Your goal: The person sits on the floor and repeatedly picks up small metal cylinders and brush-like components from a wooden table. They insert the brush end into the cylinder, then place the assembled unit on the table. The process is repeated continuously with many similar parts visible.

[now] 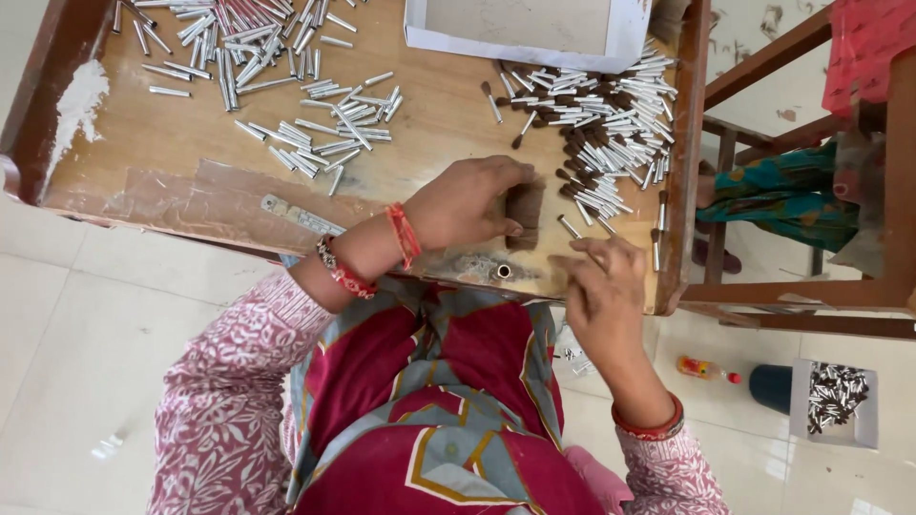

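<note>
My left hand rests on the wooden table and grips a small bundle of brown fibre against the surface. My right hand sits at the table's front edge, just right of the bundle, with fingers pinched together; whether it holds a small piece I cannot tell. A short metal tube stands upright in the table edge between the two hands. A heap of silver tubes with brown tips lies beyond my right hand.
Plain silver tubes lie scattered at the centre, with a larger heap at the far left. A white tray stands at the back. A wooden frame stands to the right, and a box of metal pieces sits on the floor.
</note>
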